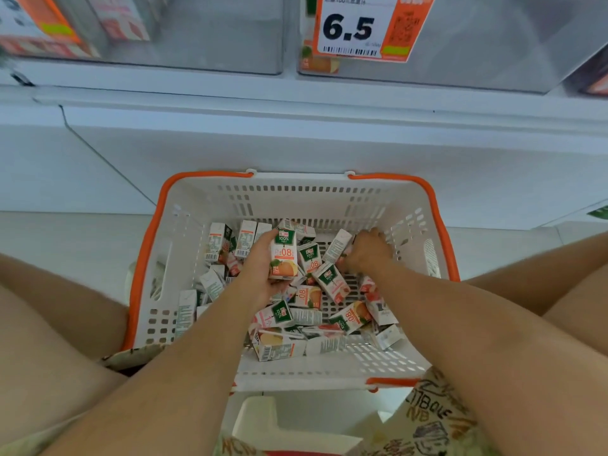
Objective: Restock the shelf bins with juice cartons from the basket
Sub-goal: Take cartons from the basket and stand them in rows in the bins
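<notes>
Crouched over basket, left hand clasps upright carton; right hand digs among loose cartons, finger spread unclear; best gather matching flavours, lift upright

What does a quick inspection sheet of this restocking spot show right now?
Surface: pale floor below the white shelf.
Job's things: basket holds many loose juice cartons; clear shelf bins above, mostly empty.
Clutter: nothing seen.
Hands: left hand grips an upright carton; right hand reaches among cartons, grip hidden.
Cables: nothing seen.
Surroundings: 6.5 price tag.
</notes>
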